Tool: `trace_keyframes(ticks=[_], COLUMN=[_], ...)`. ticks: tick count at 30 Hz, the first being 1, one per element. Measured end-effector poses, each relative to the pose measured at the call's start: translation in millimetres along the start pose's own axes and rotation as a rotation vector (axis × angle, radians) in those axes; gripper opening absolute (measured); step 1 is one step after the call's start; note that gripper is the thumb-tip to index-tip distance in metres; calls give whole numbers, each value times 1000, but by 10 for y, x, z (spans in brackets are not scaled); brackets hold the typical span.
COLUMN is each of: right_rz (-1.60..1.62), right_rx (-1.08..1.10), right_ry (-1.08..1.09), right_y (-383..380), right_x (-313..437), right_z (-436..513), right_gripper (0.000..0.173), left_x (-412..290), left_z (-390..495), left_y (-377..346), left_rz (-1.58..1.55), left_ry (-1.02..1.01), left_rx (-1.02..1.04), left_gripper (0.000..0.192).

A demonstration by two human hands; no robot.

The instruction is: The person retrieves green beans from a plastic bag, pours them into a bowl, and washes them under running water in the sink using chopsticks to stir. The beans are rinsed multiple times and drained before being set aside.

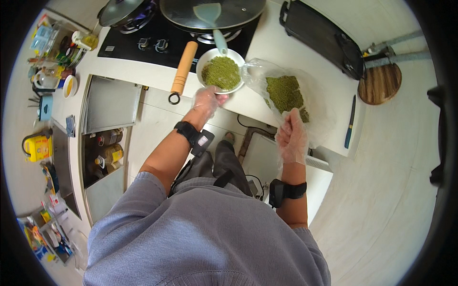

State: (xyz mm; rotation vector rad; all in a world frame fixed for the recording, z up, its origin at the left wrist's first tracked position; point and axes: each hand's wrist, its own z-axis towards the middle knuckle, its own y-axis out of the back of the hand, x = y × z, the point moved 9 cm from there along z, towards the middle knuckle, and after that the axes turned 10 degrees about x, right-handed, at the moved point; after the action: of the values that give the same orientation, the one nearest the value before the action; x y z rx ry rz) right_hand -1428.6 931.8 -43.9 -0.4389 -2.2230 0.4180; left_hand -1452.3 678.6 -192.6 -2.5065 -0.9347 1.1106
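Note:
A white bowl (242,59) of green mung beans (221,73) stands at the counter's front edge, partly over the hob. My left hand (207,101), in a clear plastic glove, grips its near rim with the thumb at the edge. To the right lies a clear plastic bag (256,73) with more mung beans (284,92) inside. Its near side is pinched by my right hand (291,139), also gloved, with the fingers curled in. The bag's far left end touches or almost touches the bowl.
A wooden rolling-pin-like handle (185,66) juts over the counter edge left of the bowl. Behind are a lidded pan (243,18) and a pale spatula (220,41). Rightward lie a black electric griddle (318,35), a knife (350,123) and a round wooden board (380,84).

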Motion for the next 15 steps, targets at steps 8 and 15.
trace_keyframes(ticks=[8,15], right_rz=[-839,-1266], right_rx=[-587,-860], right_ry=[809,386], right_y=[393,1186], right_x=[1035,775], right_z=[-749,-590], right_gripper=[24,80], left_x=[-122,-163], left_z=[273,281], left_y=[-37,-176], left_rz=[3,-21], left_ry=[1,-66], left_rx=[-1,165], left_gripper=[21,31])
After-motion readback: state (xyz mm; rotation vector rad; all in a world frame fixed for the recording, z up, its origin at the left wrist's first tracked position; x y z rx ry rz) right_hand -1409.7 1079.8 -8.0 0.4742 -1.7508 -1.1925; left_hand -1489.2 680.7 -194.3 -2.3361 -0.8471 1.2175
